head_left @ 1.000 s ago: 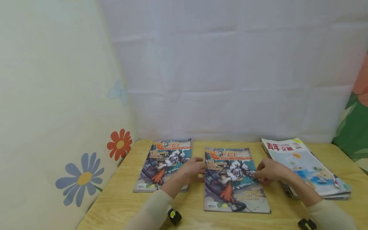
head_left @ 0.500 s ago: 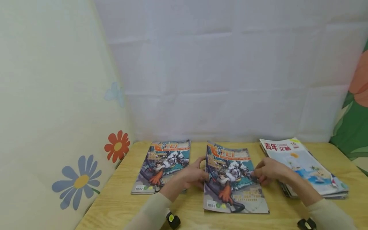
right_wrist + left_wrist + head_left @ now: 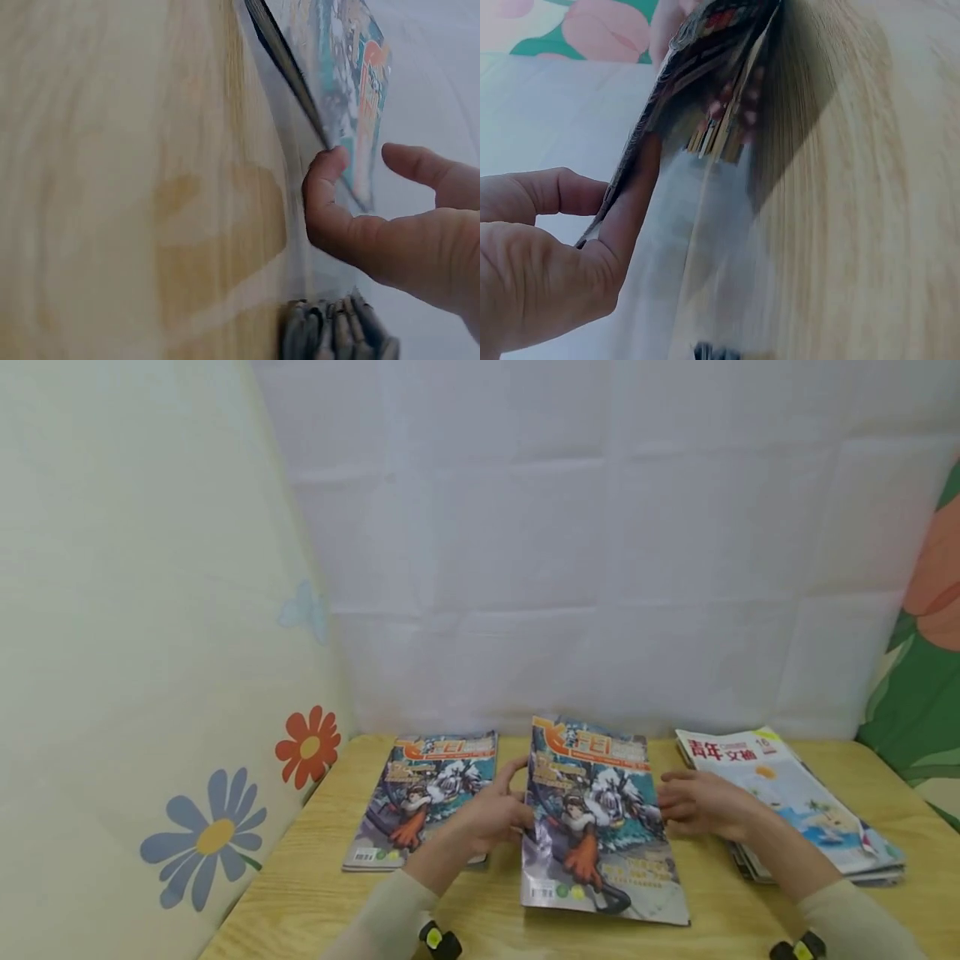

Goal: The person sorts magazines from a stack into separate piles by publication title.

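A comic magazine (image 3: 592, 810) with a snowy cartoon cover is tilted up off the wooden table (image 3: 315, 877), its far edge raised. My left hand (image 3: 517, 802) pinches its left edge, and my right hand (image 3: 667, 800) pinches its right edge. In the left wrist view the left hand (image 3: 607, 195) has a finger on each side of the magazine's edge (image 3: 705, 60), whose pages fan out above the table (image 3: 855, 225). In the right wrist view the right hand (image 3: 360, 161) clasps the cover's edge (image 3: 345, 90) between thumb and finger.
A second copy of the same magazine (image 3: 420, 785) lies flat at the left, beside a wall with flower stickers (image 3: 210, 835). A stack of magazines (image 3: 795, 793) lies at the right, its edges (image 3: 337, 330) showing near my right hand. A white sheet hangs behind.
The middle magazine lay flat a second ago. Both hands have gripped its side edges and raised its far end off the table, shifting it slightly left.
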`<state>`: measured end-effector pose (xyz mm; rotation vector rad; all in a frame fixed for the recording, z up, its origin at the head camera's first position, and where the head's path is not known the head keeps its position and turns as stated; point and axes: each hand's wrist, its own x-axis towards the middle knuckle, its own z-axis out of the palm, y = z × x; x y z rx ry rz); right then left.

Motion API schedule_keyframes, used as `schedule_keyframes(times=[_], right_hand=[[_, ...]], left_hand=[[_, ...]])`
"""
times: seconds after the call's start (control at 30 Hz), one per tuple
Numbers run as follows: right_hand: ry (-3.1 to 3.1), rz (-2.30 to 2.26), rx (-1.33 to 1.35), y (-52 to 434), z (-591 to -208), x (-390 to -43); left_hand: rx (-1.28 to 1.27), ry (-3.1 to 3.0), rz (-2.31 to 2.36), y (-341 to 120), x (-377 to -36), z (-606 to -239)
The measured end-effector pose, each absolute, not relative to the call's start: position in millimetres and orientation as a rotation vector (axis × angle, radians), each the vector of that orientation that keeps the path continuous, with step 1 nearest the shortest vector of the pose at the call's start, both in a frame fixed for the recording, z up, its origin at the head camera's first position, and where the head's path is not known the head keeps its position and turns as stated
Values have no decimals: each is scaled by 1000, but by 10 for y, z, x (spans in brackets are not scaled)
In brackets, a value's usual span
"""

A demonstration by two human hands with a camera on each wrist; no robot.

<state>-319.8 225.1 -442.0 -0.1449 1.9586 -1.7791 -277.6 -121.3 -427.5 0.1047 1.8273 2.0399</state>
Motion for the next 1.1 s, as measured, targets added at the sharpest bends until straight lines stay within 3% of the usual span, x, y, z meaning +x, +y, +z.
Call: schedule_keyframes(times=[0.47, 1.1], right_hand=[[1327, -1927, -440, 2071, -4394, -3202], [1210, -2013, -433, 1198, -4371, -3234]], left_hand=[[115, 1764, 2087, -1667, -2851, -4282], [46, 1959, 1947, -2544, -2983, -4051]])
